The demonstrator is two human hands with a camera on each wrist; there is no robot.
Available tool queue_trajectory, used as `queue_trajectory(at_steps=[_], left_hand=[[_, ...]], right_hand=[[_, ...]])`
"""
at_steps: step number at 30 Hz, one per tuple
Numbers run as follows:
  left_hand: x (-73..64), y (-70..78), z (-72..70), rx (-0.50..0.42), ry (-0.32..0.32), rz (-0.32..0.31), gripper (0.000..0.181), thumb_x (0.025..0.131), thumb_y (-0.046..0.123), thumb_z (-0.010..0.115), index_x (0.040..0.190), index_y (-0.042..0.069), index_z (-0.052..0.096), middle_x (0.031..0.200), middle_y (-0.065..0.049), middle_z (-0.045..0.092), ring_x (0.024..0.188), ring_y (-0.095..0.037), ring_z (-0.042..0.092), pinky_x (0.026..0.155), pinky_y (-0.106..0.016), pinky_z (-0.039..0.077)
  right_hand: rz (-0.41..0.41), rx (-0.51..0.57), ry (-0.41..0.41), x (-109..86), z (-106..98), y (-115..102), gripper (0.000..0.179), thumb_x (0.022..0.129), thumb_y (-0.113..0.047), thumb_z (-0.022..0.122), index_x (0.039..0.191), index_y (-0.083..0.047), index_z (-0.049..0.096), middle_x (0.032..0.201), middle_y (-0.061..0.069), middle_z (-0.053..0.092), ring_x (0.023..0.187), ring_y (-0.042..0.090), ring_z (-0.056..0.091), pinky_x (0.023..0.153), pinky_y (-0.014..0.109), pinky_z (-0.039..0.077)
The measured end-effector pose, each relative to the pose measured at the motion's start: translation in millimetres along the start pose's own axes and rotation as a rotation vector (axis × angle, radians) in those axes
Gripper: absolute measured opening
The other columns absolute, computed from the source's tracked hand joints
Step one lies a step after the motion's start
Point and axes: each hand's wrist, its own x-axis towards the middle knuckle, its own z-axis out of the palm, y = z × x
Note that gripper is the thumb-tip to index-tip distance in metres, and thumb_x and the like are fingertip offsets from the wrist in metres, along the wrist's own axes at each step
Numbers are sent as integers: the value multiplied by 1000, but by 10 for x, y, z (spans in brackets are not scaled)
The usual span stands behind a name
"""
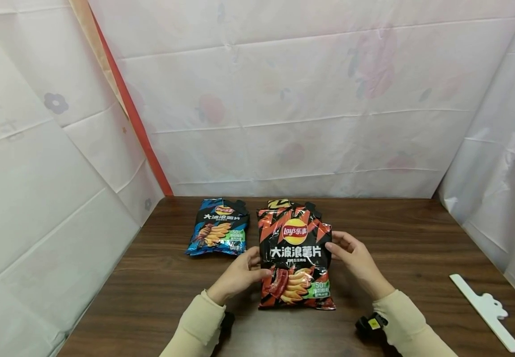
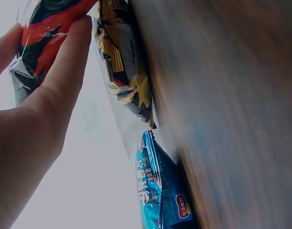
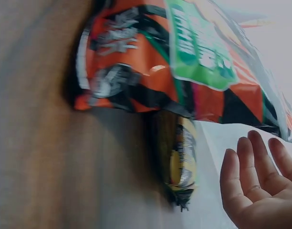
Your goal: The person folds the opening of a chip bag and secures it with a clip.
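A red-and-black chip bag (image 1: 295, 263) faces the head camera, its front printed with a yellow and red logo. My left hand (image 1: 238, 275) grips its left edge, thumb in front and fingers behind; the left wrist view shows the bag (image 2: 53, 36) between thumb and index finger. At the right edge is my right hand (image 1: 359, 260), thumb close to the side of the bag. Seen from the right wrist, that hand's fingers (image 3: 260, 171) are loosely extended beside a corner of the bag (image 3: 151, 62). A yellow-and-black bag (image 1: 280, 204) lies behind, mostly hidden.
A blue chip bag (image 1: 219, 228) lies to the left on the brown wooden table (image 1: 150, 297). Near the right edge is a long white strip (image 1: 485, 312) with a cloud-shaped tab. Pale printed sheets (image 1: 284, 99) hang behind and at both sides.
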Motion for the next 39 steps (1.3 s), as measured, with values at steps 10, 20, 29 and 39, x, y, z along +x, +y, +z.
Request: queue_trajectory(at_steps=[10,20,29,39], left_hand=[[-19,-33,-13,-19,-10,31,60,92,12,68,144,0,39,137,-24,56,122,-33,59,95,-40,53],[-31,-19,-40,-1,1,17,62,92,13,68,146,3,38,141,-23,53,128,-34,55,96,-42,52],[-38,3,-49,23,8,-4,64,91,16,70,145,2,39,142,-24,51,129,-38,52,99,-45,50],[-45,100,-137,53,94,-34,64,90,27,73,141,0,47,138,-21,55,125,-37,56,99,-44,50]], right_hand=[[-58,19,55,102,-42,-127,47,98,-29,61,134,0,56,111,-7,65,95,0,63,87,34,56],[20,65,88,105,47,-186,44,97,-23,63,127,8,58,92,-11,67,83,2,65,82,31,56],[83,176,110,110,128,-165,36,97,-24,63,116,6,63,88,-14,69,85,2,67,81,23,55],[44,226,91,100,111,-166,23,96,-27,64,101,-5,68,85,-13,72,83,3,69,80,24,56]])
